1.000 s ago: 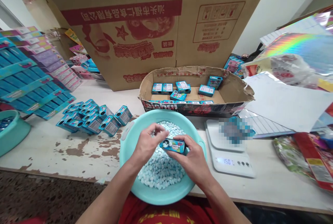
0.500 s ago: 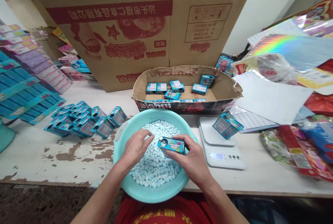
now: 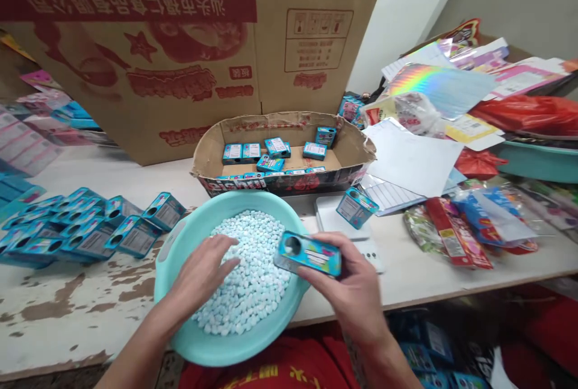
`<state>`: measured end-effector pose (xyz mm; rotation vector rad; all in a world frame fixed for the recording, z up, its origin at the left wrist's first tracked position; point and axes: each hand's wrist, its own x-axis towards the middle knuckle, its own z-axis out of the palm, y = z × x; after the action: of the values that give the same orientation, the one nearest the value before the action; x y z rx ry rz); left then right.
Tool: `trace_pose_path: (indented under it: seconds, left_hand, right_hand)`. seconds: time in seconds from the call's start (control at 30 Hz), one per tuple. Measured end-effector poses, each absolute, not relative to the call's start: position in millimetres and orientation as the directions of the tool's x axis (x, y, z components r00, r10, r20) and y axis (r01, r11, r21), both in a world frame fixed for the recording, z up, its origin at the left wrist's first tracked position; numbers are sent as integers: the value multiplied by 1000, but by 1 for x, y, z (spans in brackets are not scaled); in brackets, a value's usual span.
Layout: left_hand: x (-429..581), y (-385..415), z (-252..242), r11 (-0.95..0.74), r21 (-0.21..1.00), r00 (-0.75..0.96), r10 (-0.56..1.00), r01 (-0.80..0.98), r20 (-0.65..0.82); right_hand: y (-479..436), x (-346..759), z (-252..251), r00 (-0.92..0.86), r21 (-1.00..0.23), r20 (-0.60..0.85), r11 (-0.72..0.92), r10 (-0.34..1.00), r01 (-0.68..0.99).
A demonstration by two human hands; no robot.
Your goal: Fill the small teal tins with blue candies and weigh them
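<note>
A turquoise basin (image 3: 180,341) holds many small pale blue and white candies (image 3: 253,280). My left hand (image 3: 203,271) is over the candies on the basin's left side, fingers apart, with nothing seen in it. Over the basin's right edge, my right hand (image 3: 350,274) grips a small blue candy box (image 3: 309,255) between thumb and fingers; a round dark hole shows in its top. Another blue box (image 3: 356,207) stands on a white scale (image 3: 329,211), whose display is hidden behind my right hand.
Several blue boxes (image 3: 135,235) stand in a group at the left. Behind the basin, a cut-down carton (image 3: 289,181) holds more. A large cardboard box (image 3: 189,100) rises at the back. Papers (image 3: 410,157) and candy packets (image 3: 456,238) lie at the right.
The view has turned right. My right hand has moved right with the box, from above the candies to the basin's edge. The fingers of my left hand have spread.
</note>
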<state>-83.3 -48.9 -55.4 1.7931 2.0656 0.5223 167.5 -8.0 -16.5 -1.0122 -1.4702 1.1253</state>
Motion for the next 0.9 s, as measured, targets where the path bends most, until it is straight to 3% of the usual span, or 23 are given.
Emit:
trace_pose_path:
  seconds: [0.1,0.23,0.37,0.53,0.67,0.77,0.83,0.9]
  left_hand:
    - [-83,-63,-73,163,315,-72,957,935,-282]
    - [-73,-71,-81,127,199,-34,911,972,-412]
    - [-68,-65,-80,81,220,39,869,972,-493]
    - [-68,-60,-80,62,282,95,854,957,-511]
    - [-75,-58,-78,123,411,62,911,903,-409]
    - [-84,-57,-70,214,592,-27,951,777,-308]
    - [-89,-55,-63,312,741,-87,941,595,-327]
    - [-90,-52,-57,411,870,-143,911,272,-386]
  right_hand:
    - [-16,213,-14,42,-950,275,264,961,169]
    - [-27,252,-44,100,-950,166,132,981,282]
    - [-36,248,-89,-2,-973,8,8,1000,230]
    - [-37,224,-127,28,-989,57,52,998,141]
    - [-24,231,-133,-65,-975,160,168,985,148]
    - [3,245,-125,97,-960,225,204,969,192]
    - [33,252,-118,289,-951,244,169,926,260]
    - [67,255,-114,343,-932,278,164,898,324]
